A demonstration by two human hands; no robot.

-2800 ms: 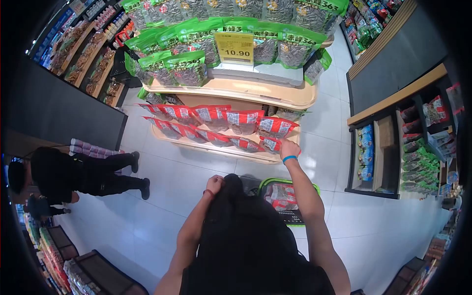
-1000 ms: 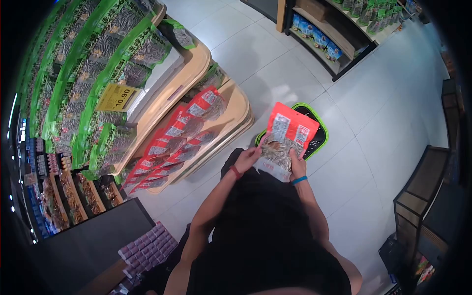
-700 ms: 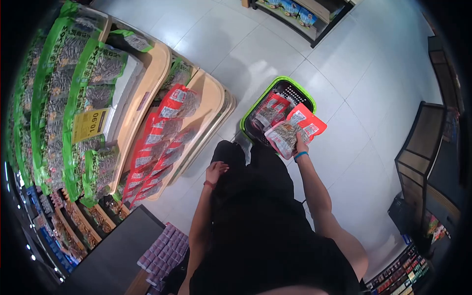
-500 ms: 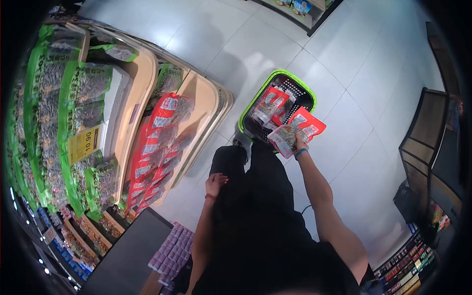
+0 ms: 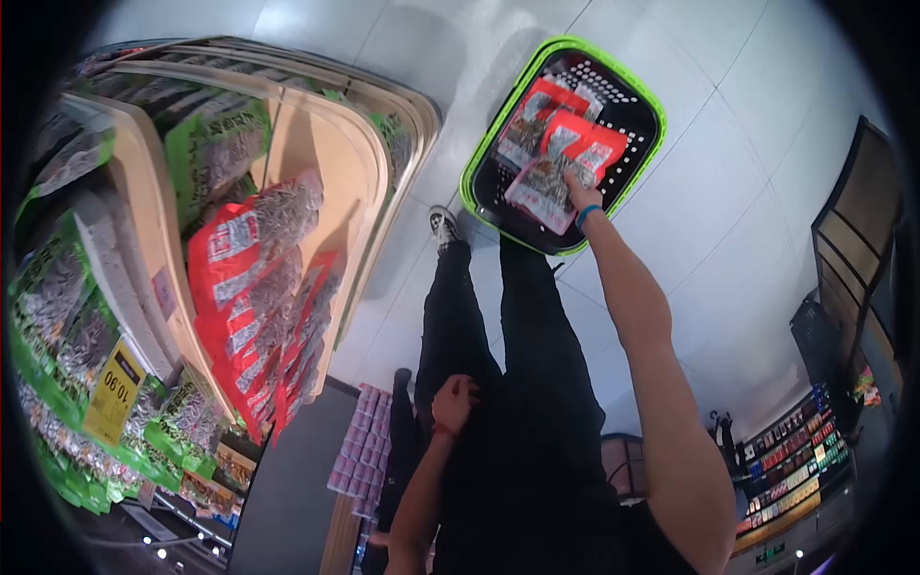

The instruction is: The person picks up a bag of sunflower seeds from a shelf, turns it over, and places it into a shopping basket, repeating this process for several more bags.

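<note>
Red and clear, the seed packet [image 5: 561,172] is pinched in the right hand [image 5: 579,196], held low inside the green-rimmed basket [image 5: 479,153] on the floor, over another red packet [image 5: 533,120]. The left hand [image 5: 453,401] rests loosely curled against the trouser leg.

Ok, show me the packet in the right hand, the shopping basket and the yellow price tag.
red packet [image 5: 565,168], head view, its clear lower half.
shopping basket [image 5: 468,182], head view, its green rim.
yellow price tag [image 5: 113,391], head view, its middle.
</note>
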